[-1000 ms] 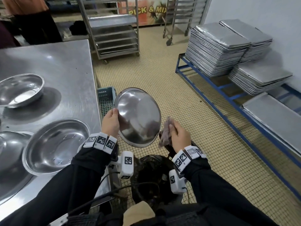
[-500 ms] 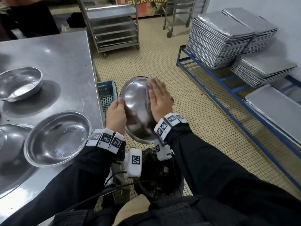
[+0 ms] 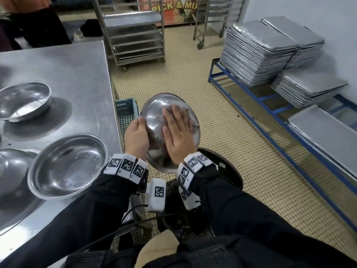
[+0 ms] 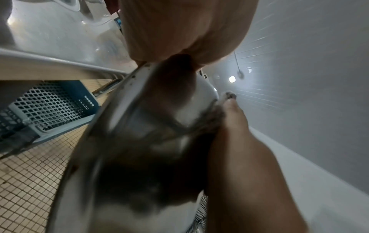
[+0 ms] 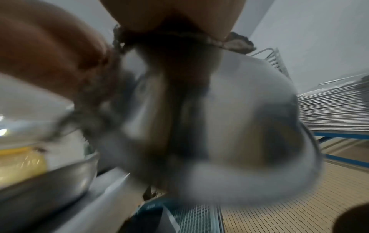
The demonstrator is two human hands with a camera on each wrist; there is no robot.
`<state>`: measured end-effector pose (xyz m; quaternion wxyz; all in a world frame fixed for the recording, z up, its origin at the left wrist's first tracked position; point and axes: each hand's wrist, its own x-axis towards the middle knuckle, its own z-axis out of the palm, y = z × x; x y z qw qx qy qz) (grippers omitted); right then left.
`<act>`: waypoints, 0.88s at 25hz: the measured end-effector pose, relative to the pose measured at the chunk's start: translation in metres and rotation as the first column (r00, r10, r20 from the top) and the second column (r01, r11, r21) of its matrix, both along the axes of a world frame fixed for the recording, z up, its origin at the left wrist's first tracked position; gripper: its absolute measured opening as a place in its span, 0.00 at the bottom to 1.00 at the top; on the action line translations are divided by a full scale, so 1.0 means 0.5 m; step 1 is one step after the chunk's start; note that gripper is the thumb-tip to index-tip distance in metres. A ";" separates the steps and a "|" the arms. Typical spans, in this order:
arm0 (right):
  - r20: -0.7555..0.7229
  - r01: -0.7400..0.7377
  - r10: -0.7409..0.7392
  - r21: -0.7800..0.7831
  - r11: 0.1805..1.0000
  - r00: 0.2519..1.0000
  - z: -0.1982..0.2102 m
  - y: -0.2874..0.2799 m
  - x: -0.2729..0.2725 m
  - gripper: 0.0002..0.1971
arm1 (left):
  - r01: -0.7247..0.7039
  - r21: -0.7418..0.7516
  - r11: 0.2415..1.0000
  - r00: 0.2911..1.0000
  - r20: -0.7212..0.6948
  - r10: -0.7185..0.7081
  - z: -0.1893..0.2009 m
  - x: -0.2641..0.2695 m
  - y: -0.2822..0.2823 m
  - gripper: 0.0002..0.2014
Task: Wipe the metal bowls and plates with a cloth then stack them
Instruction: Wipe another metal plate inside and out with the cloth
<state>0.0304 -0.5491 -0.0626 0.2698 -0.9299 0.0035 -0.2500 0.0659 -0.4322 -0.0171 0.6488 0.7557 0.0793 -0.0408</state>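
Observation:
I hold a round metal bowl (image 3: pixel 154 117) tilted upright in front of me, over the floor. My left hand (image 3: pixel 137 138) grips its left rim, thumb on the near face. On the bowl's face my right hand (image 3: pixel 178 136) lies flat with straight fingers, pressing a dark cloth (image 3: pixel 194 123) against the metal. The cloth (image 4: pixel 211 116) sticks out under the right hand in the left wrist view. The right wrist view is blurred; cloth (image 5: pixel 237 41) shows under the palm against the bowl (image 5: pixel 249 126). Three more metal bowls (image 3: pixel 67 165) (image 3: pixel 23 101) (image 3: pixel 9 167) sit on the steel table (image 3: pixel 73 78) to my left.
A blue crate (image 3: pixel 126 117) stands on the floor by the table's edge. Stacks of metal trays (image 3: pixel 257 51) rest on a blue rack (image 3: pixel 251 97) on the right. A wheeled shelf trolley (image 3: pixel 133 35) stands behind. A dark round bin (image 3: pixel 228 171) is below my hands. Another person (image 3: pixel 38 20) stands far left.
A second ago my right hand held the bunched cloth beside the bowl's right edge. It then came onto the bowl's face and now presses the cloth flat there. The bowl has turned slightly.

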 end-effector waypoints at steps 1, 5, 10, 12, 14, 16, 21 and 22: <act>-0.031 0.045 -0.044 0.027 0.999 0.999 0.016 -0.014 0.018 0.28 | 0.005 -0.005 1.000 1.000 -0.001 -0.005 0.000 -0.003 0.003 0.17; -0.249 0.088 -0.007 0.319 0.944 0.969 -0.001 -0.105 0.034 0.26 | -0.037 -0.047 0.998 0.999 -0.028 0.036 0.007 0.000 0.014 0.17; -0.174 -0.036 0.074 0.213 0.976 0.982 -0.073 -0.062 -0.069 0.27 | -0.105 -0.010 0.994 0.992 -0.076 0.104 0.007 0.010 0.023 0.19; -0.158 -0.029 0.034 0.035 0.999 0.987 -0.066 -0.010 -0.081 0.28 | -0.113 0.009 0.994 0.991 -0.077 0.113 0.005 0.012 0.021 0.18; -0.141 -0.024 0.014 -0.070 0.997 0.990 -0.034 0.023 -0.070 0.28 | -0.076 0.051 0.996 0.996 -0.048 0.078 -0.002 0.009 0.017 0.18; -0.097 -0.025 0.015 -0.098 0.995 0.995 -0.002 0.029 -0.039 0.28 | -0.051 0.053 0.997 0.999 -0.002 0.051 -0.005 0.001 0.013 0.18; -0.245 0.131 -0.114 0.052 0.990 0.963 0.033 -0.058 0.019 0.28 | 0.002 0.011 1.000 1.000 0.013 -0.003 -0.002 -0.022 0.010 0.17; -0.253 0.154 -0.108 0.169 0.974 0.961 0.029 -0.079 0.011 0.27 | 0.007 0.016 1.000 1.000 0.017 -0.007 -0.001 -0.022 0.011 0.17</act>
